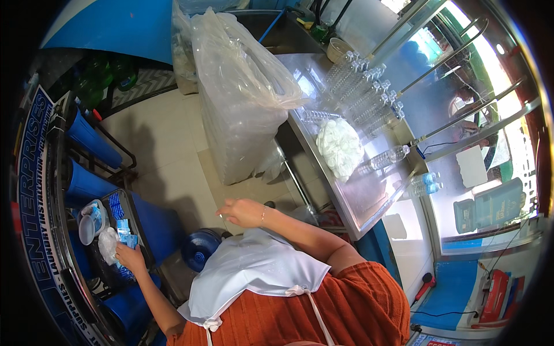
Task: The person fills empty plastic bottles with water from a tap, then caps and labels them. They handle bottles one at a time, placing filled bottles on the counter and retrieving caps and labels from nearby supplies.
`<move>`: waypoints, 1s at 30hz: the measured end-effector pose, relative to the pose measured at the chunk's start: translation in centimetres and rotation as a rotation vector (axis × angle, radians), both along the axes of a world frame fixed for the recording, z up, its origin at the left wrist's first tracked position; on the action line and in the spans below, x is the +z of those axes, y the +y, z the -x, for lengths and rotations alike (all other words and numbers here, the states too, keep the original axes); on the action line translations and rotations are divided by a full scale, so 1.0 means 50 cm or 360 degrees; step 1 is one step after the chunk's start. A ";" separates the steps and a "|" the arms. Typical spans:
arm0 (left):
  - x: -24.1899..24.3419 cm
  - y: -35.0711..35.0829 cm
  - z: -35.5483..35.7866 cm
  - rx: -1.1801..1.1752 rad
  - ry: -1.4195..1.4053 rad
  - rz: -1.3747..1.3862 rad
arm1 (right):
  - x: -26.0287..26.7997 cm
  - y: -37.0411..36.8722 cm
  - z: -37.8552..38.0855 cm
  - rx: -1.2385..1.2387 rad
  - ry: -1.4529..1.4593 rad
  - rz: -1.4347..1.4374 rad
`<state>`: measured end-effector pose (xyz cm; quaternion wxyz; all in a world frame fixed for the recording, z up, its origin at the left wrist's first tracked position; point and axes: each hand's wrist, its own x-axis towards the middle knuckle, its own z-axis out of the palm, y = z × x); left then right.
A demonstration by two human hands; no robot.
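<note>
My left hand (131, 258) reaches down to a black tray (145, 246) on the left. Its fingertips touch or nearly touch a crumpled clear plastic bag (108, 245) and light blue printed labels or packets (125, 231); whether they grip anything is hard to see. Darker blue printed strips (116, 206) lie in the same tray, by a plastic tub (98, 216) and its round translucent lid (86, 231). In front of my apron, my right hand (245, 213) hangs in the air with loosely spread fingers, holding nothing visible. A small pale spot shows at one finger.
A tall clear sack (242, 116) stands against the steel counter (346, 203). Several clear bottles (368, 95), one separate bottle (385, 158) and a white knotted bag (339, 147) are on the counter. Near my legs sits a large blue water jug (200, 250); blue filter housings (93, 138) line the left.
</note>
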<state>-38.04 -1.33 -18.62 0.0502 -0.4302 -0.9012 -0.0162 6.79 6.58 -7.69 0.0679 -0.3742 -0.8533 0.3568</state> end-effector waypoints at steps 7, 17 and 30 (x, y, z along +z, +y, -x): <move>0.002 0.000 -0.019 -0.0021 0.0119 0.0110 | -0.045 -0.025 -0.028 -0.0036 -0.0041 -0.0004; 0.038 -0.018 -0.095 0.0132 -0.0071 -0.0122 | -0.041 -0.035 0.030 0.0108 -0.0084 0.0201; 0.031 -0.006 -0.068 0.0534 -0.0474 -0.0162 | -0.043 -0.045 0.105 0.0300 -0.0128 0.0188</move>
